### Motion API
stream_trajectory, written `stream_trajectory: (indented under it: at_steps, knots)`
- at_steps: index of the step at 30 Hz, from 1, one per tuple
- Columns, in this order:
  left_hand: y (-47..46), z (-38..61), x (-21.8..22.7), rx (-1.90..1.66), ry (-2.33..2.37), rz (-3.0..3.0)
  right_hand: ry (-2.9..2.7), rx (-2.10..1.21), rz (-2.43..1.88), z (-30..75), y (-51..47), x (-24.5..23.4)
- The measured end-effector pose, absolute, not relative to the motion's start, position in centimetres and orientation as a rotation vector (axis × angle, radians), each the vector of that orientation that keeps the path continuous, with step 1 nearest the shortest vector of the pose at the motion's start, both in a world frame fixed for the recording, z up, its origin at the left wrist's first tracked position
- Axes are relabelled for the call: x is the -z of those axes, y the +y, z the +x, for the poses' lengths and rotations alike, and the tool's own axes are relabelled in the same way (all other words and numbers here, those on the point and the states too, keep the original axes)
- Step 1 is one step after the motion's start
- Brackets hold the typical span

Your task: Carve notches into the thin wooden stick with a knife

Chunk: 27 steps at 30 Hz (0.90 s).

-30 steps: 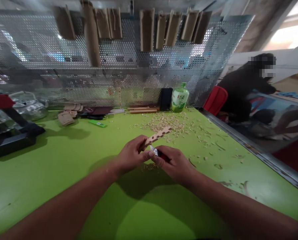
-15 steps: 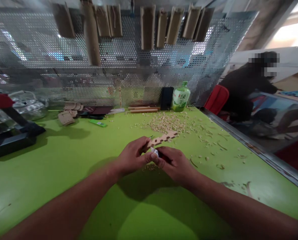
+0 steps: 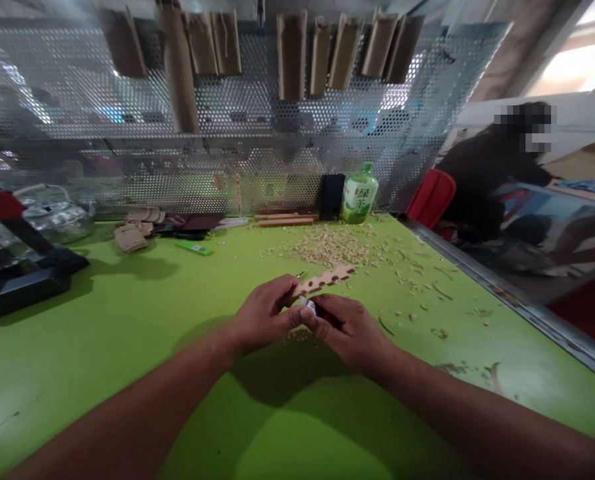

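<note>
My left hand [image 3: 258,315] is closed around the near end of a pale wooden strip [image 3: 326,278] with dark holes and notched edges. The strip's free end points away to the right, above the green table. In my right hand [image 3: 356,332] is a small tool, perhaps a carving knife, with a white-wrapped part [image 3: 308,305] and a dark red handle, mostly hidden by the fingers. Its white part sits against the strip's near edge. Both thumbs meet at that white part. A thin dark tip [image 3: 300,274] shows just beyond my left fingers; what it belongs to is hidden.
Wood shavings [image 3: 334,245] lie heaped beyond my hands and scatter rightward. Along the back stand a green bottle [image 3: 360,195] and a black box [image 3: 332,197]. A green-handled cutter [image 3: 194,247], curved wooden pieces [image 3: 131,237] and a black stand [image 3: 37,280] are leftward. A person [image 3: 487,167] sits beyond the right edge.
Almost nothing differs. The view has shifted very slightly, and both hands keep their grip on the wooden strip and the tool in nearly the same place.
</note>
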<state>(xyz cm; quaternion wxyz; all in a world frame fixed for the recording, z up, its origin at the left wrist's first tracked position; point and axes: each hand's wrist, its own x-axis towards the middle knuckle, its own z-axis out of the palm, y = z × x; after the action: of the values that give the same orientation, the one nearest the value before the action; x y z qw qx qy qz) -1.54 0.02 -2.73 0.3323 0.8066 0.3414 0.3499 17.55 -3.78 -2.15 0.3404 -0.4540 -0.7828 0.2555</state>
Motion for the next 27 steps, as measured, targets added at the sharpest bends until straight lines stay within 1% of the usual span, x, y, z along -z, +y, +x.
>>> stream_trajectory:
  at_steps: [9,13,21,25,27]
  knots:
    - [-0.1,-1.4,2.5,-0.89,0.929,2.114,-2.046,-0.657,-1.185,17.5,-3.8,1.9]
    - [0.0,-1.5,2.5,-0.895,0.933,2.138,-2.027,-0.71,-1.163,17.5,-3.8,2.0]
    - [-0.2,-1.2,2.0,-0.884,1.065,2.252,-2.01,-0.994,-1.086,18.0,-3.0,1.6]
    - [-0.3,-1.3,1.9,-0.933,1.086,2.209,-1.96,-1.204,-1.161,18.8,-2.4,1.6]
    - [-0.2,-1.5,2.0,-0.964,1.123,2.154,-1.972,-1.216,-1.186,19.1,-2.2,1.6]
